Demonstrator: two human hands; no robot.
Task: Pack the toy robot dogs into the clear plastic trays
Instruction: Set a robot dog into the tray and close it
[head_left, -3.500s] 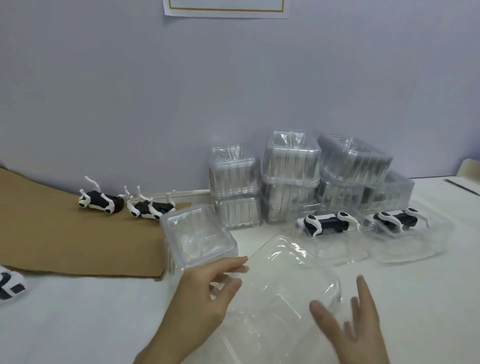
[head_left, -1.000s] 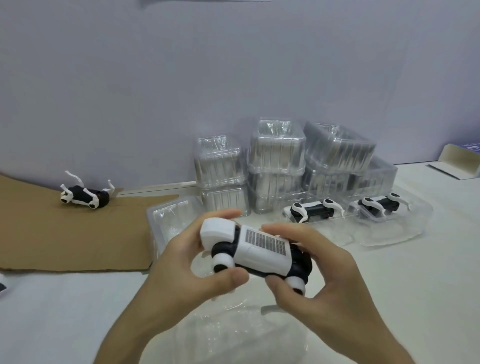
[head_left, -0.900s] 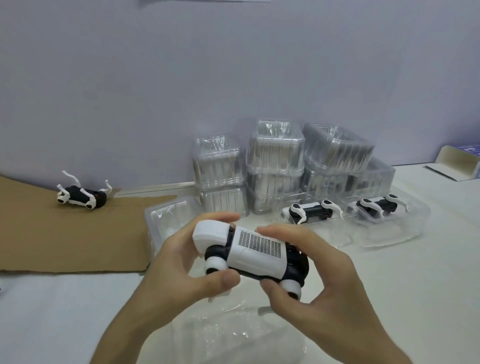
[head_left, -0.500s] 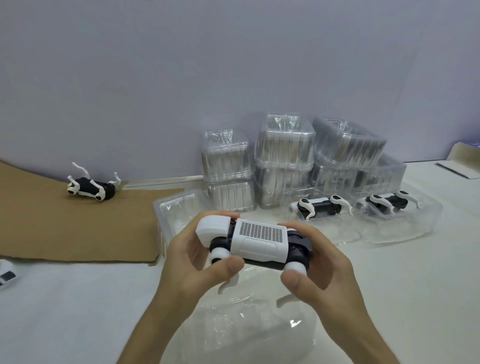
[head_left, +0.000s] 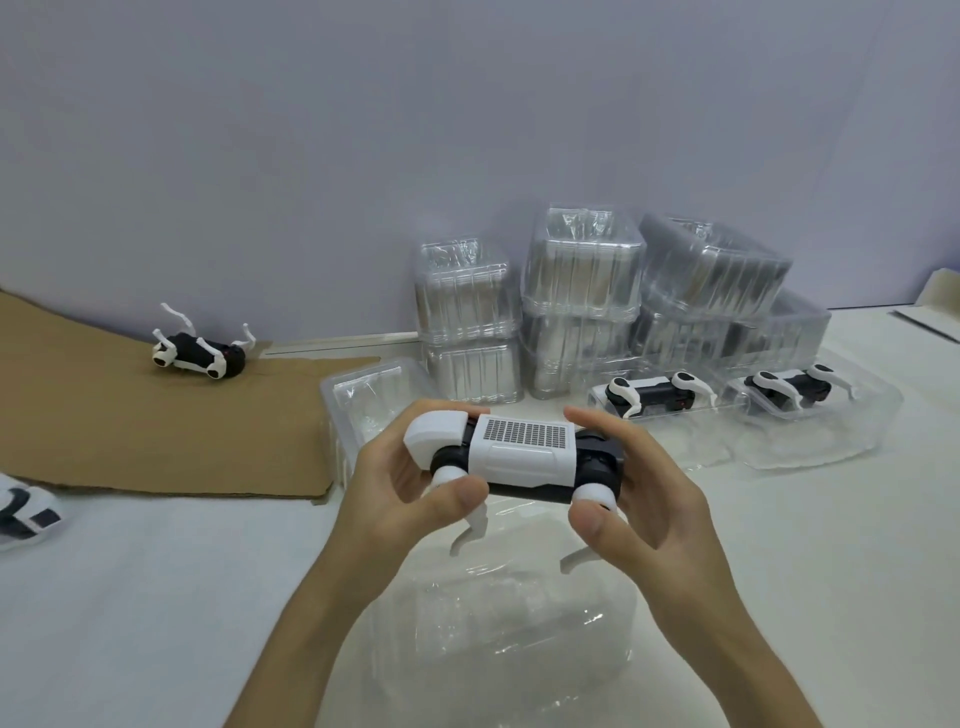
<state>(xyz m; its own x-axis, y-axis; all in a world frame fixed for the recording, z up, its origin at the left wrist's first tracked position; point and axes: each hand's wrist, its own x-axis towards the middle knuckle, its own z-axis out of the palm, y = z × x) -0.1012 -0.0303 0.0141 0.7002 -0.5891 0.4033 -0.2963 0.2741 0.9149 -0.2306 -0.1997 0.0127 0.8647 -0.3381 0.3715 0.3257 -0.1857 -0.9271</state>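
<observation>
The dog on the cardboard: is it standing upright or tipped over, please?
Tipped over. The dog lies on the cardboard with its white legs sticking up in the air.

held dog (head_left: 519, 457): white shell, black frame, grey grid patch on back
far dog (head_left: 197, 356): black body, white legs and head
packed dogs (head_left: 649, 397): black and white
trays (head_left: 582, 275): clear, glossy highlights
cardboard (head_left: 130, 426): plain brown
surface (head_left: 130, 597): white
wall (head_left: 363, 130): pale lilac-grey
</observation>
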